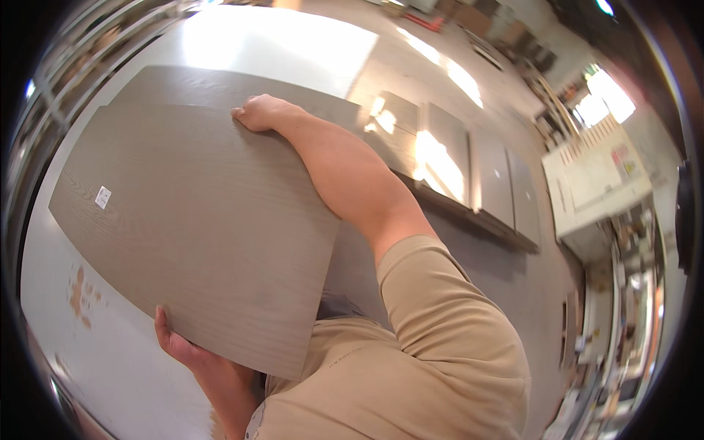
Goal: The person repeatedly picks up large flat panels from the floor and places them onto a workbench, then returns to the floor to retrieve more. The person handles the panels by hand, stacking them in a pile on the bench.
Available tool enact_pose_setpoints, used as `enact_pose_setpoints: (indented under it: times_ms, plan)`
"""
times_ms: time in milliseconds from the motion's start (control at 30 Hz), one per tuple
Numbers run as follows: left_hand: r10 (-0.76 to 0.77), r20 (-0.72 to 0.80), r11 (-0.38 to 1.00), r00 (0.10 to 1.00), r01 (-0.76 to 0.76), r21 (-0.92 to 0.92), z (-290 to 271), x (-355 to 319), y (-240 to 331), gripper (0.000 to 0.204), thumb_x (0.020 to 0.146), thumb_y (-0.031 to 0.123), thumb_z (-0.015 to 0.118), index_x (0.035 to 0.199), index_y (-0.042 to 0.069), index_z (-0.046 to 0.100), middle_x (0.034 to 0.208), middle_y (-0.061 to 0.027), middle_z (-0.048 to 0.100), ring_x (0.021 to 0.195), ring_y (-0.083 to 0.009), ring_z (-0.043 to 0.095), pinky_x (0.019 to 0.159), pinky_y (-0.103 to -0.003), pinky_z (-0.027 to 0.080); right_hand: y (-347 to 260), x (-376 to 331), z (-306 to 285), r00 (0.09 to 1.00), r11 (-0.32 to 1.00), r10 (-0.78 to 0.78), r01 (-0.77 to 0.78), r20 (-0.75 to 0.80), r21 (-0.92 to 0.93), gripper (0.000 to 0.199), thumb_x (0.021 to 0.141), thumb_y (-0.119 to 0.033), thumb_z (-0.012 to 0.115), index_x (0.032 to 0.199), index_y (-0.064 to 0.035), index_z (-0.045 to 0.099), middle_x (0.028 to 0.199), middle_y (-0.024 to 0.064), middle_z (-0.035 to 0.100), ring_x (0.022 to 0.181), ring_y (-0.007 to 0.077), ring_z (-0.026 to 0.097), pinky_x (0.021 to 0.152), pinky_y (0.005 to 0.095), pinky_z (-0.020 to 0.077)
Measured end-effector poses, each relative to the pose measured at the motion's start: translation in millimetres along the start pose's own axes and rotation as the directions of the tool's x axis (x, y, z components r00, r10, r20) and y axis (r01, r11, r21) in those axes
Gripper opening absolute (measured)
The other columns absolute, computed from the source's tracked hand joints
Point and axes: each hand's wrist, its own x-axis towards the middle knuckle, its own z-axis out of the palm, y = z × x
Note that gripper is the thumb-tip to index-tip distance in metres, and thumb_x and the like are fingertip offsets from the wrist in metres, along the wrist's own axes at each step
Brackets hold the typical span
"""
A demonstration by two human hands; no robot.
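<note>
A large grey-brown wood-grain panel (198, 183) fills the space in front of me, with a small white label (103, 196) towards its left end. My left hand (180, 346) grips its near edge, thumb up on the face and the other fingers hidden underneath. With my arm stretched across the right end, my right hand (265, 114) is closed over the far edge. Beyond that edge shows a second panel (191, 82) of the same colour, partly covered by the first. Both are over a white tabletop (139, 345).
Several similar panels (491, 176) are at the right, some in bright sunlight. A cream-coloured cabinet-like machine (598, 176) stands farther right. Metal racking (55, 95) runs along the left. Brown marks (81, 297) stain the tabletop.
</note>
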Motion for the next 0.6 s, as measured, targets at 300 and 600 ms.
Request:
enact_pose_setpoints:
  times_ms: [300, 600]
  plan:
    - [-0.197, 0.006, 0.978, 0.98, 0.196, 0.066, 18, 87, -32, 0.036, 0.094, 0.028, 0.042, 0.118, 0.004, 0.056, 0.116, -0.0083, 0.06, 0.108, -0.0251, 0.057, 0.088, -0.038, 0.048, 105, 4, -25, 0.98, 0.981, 0.196, -0.196, -0.044, -0.001, 0.059, 0.098, -0.049, 0.032, 0.132, -0.0053, 0.052, 0.139, 0.0153, 0.048, 0.127, 0.0338, 0.045, 0.106, 0.043, 0.0378]
    - [0.447, 0.192, 0.05, 0.874, -0.239, 0.97, -22, 179, -70, 0.076, 0.097, 0.031, 0.046, 0.147, -0.009, 0.004, 0.157, -0.021, 0.002, 0.145, -0.032, 0.006, 0.117, -0.04, 0.008, 182, 98, -41, 1.0, 0.986, -0.004, 0.006, 0.011, -0.168, 0.05, 0.095, -0.044, 0.042, 0.126, -0.008, 0.056, 0.132, 0.0149, 0.054, 0.124, 0.0319, 0.049, 0.103, 0.0427, 0.0398]
